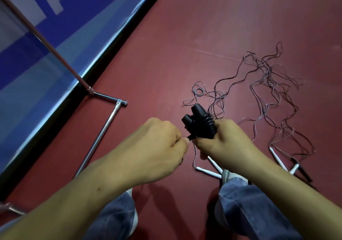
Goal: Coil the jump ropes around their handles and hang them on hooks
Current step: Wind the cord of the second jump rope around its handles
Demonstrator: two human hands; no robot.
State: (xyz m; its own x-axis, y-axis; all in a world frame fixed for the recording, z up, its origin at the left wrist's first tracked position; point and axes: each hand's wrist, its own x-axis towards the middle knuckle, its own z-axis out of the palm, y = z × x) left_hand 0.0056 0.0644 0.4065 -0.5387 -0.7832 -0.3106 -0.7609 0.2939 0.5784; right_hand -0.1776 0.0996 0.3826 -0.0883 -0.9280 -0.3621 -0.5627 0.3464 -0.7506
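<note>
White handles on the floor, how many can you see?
4 white handles: one and another beside the right shoe, two more beyond the right forearm. The arm may hide others.

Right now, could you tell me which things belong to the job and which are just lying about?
Job: black handles in right hand, rope pinched by left hand, tangled ropes, white handles.
Lying about: metal frame, blue banner.
</note>
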